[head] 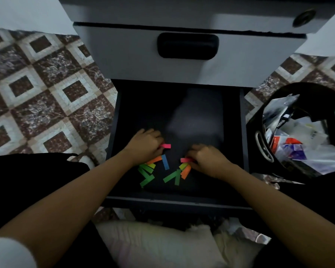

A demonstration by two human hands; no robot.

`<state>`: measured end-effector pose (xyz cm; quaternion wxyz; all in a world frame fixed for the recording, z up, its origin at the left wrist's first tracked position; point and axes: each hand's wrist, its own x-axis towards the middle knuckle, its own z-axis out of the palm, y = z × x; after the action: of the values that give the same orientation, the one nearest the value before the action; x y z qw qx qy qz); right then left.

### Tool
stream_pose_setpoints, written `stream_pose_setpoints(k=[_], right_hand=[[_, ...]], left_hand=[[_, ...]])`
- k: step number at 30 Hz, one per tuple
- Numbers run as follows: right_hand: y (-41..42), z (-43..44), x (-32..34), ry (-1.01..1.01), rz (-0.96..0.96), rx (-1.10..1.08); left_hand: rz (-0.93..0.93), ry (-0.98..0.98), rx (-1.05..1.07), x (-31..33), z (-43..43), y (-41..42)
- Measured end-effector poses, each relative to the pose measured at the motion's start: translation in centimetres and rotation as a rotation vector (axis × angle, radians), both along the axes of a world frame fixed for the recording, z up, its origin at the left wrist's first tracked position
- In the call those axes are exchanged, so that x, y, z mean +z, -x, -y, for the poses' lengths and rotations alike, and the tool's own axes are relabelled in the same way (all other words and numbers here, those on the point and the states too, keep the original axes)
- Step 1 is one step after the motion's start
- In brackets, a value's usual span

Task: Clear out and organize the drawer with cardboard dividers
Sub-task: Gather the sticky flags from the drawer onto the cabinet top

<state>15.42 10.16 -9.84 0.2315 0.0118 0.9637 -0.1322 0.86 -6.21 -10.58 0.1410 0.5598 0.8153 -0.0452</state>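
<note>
Black drawer (172,200) stands pulled open, and both my hands are inside it. My left hand (145,146) pinches a pink paper strip (166,146) in curled fingers. My right hand (207,159), also curled, grips a second pink strip (184,160) by its end. Between and just below my hands loose green strips (147,176), an orange strip (186,173) and a blue strip (165,161) lie scattered. Right of my right hand stands a bagged bin (259,117) holding wrappers.
</note>
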Motion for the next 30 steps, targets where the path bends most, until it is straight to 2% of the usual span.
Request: stream_pose_setpoints(k=[3, 8, 13, 20, 30], right_hand=[[-0.1, 0.2, -0.1, -0.071, 0.003, 0.096], [0.0, 0.3, -0.2, -0.084, -0.018, 0.133], [0.2, 0.1, 0.0, -0.049, -0.028, 0.08], [0.3, -0.2, 0.2, 0.03, -0.092, -0.029], [0.5, -0.4, 0.4, 0.037, -0.072, -0.039]], left_hand=[[0.044, -0.012, 0.042, 0.5, 0.4, 0.5], [0.085, -0.004, 0.095, 0.7, 1.7, 1.1], [0.09, 0.015, 0.088, 1.0, 2.3, 0.9], [0.037, 0.113, -0.066, 1.0, 2.6, -0.7], [0.016, 0.172, -0.054, 0.3, 2.5, -1.3]])
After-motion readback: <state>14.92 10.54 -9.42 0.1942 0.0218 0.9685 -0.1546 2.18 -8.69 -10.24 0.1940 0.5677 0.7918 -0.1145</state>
